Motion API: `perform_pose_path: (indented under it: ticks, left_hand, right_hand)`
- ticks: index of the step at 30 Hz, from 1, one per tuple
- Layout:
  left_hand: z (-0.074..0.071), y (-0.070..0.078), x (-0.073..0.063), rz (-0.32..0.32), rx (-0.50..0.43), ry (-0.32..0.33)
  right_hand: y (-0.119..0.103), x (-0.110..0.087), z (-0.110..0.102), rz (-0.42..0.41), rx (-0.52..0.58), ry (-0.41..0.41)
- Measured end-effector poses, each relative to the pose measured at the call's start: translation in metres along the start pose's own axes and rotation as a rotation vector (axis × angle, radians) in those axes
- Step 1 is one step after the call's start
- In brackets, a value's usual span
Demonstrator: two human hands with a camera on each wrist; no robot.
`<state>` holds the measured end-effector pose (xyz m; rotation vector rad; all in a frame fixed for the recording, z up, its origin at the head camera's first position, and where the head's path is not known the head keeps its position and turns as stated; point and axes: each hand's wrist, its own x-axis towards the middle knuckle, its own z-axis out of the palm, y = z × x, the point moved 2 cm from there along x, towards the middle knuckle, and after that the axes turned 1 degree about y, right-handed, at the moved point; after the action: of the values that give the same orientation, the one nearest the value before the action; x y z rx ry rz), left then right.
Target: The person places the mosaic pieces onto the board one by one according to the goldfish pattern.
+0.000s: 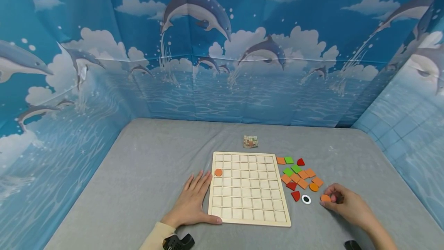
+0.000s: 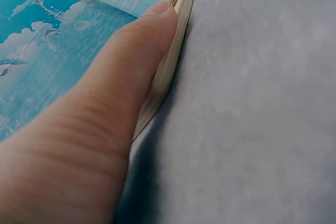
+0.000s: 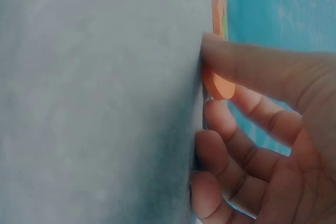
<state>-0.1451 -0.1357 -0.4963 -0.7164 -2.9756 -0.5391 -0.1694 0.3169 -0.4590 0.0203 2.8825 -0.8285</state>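
A pale wooden grid board point(image 1: 248, 188) lies on the grey cloth. My left hand point(image 1: 194, 202) rests along its left side with fingers spread, the thumb touching the lower left corner; the left wrist view shows that thumb point(image 2: 126, 56) against the board's edge. One orange disc point(image 1: 218, 172) sits in a cell of the leftmost column. To the right of the board, my right hand point(image 1: 348, 203) pinches another orange disc point(image 1: 325, 198) between thumb and fingers, low over the cloth. In the right wrist view this disc point(image 3: 220, 86) shows below the thumb, partly hidden.
Several loose pieces lie right of the board: orange squares point(image 1: 302, 183), green pieces point(image 1: 288, 160), red wedge pieces point(image 1: 295, 196), an orange-yellow disc point(image 1: 313, 187) and a white ring with a black centre point(image 1: 306, 199). Beyond the board lies a small patterned card point(image 1: 250, 141). Dolphin-printed curtains point(image 1: 222, 88) surround the table.
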Motion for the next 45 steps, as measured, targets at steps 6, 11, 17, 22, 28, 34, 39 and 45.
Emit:
perform_pose_path:
  ticks: [6, 11, 17, 22, 28, 34, 39, 45]
  left_hand:
    - [-0.001, 0.000, 0.000, 0.006, -0.001, 0.003]
    - [-0.001, 0.001, 0.001, 0.005, 0.003, -0.001]
    - [-0.002, 0.002, 0.000, -0.003, -0.007, -0.013]
    - [-0.003, 0.002, -0.001, -0.001, -0.002, -0.010]
    - [-0.002, 0.002, 0.000, 0.003, 0.011, -0.002]
    - [0.000, 0.001, 0.000, -0.001, 0.008, -0.007]
    - [0.001, 0.001, 0.000, 0.004, 0.005, 0.002]
    - [0.001, 0.000, 0.000, 0.021, 0.006, 0.028]
  right_hand:
    - [0.000, -0.001, -0.001, -0.021, -0.010, 0.018]
    - [-0.003, -0.002, -0.002, -0.035, -0.019, 0.021]
    - [-0.013, -0.004, -0.001, -0.033, -0.032, 0.026]
    - [-0.024, -0.007, 0.005, -0.054, -0.025, 0.061]
    - [-0.042, -0.007, 0.016, -0.117, -0.003, 0.082]
    - [-0.064, -0.007, 0.022, -0.156, 0.030, 0.055]
    - [-0.082, -0.004, 0.027, -0.202, 0.077, 0.029]
    - [-0.098, 0.003, 0.033, -0.284, 0.129, -0.011]
